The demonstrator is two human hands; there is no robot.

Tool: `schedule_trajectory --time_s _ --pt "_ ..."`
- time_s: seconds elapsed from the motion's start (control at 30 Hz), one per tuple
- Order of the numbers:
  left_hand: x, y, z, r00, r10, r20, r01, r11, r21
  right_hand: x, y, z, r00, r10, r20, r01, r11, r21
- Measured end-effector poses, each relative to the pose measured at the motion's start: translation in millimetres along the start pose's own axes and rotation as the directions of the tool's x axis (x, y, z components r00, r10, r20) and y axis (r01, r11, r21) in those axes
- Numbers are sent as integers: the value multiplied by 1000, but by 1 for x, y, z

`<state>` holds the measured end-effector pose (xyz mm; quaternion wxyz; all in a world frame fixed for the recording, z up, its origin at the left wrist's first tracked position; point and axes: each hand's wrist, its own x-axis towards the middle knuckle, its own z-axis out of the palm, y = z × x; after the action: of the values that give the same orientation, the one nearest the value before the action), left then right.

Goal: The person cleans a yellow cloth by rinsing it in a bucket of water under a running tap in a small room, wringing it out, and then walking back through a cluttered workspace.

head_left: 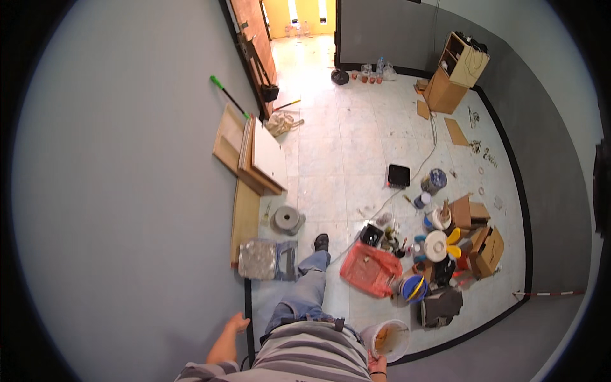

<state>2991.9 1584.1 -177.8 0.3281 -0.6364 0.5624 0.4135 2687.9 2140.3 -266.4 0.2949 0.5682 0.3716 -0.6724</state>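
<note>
My right hand [377,363] is closed on the rim of a whitish plastic bucket [400,344] beside my right hip. Something orange-brown shows inside the bucket. On the other side, my left hand [238,323] hangs out near the grey wall [127,191], its fingers loosely bent and partly apart, with no object visible in it. Ahead of that hand, a clear-and-blue plastic package [258,260] lies on the floor by the wall. My shoe [321,242] is on the pale tiles.
A grey round stool [287,219] stands left, near leaning boards [269,156]. To the right lie a red plastic bag [371,270], a blue-lidded bucket [414,288], a dark backpack [440,308], cardboard boxes [487,251] and a black tray [399,176]. A cable [386,204] crosses the floor.
</note>
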Motion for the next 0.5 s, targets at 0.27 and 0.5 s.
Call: schedule_trajectory --time_s 0.27,0.5 --pt "136 317 -251 904 361 -230 -287 910 298 -23 -44 331 911 -410 55 329 637 -697" --pt "157 691 -451 639 664 -388 -664 731 158 10 -119 590 794 -415 445 436 -123 -892"
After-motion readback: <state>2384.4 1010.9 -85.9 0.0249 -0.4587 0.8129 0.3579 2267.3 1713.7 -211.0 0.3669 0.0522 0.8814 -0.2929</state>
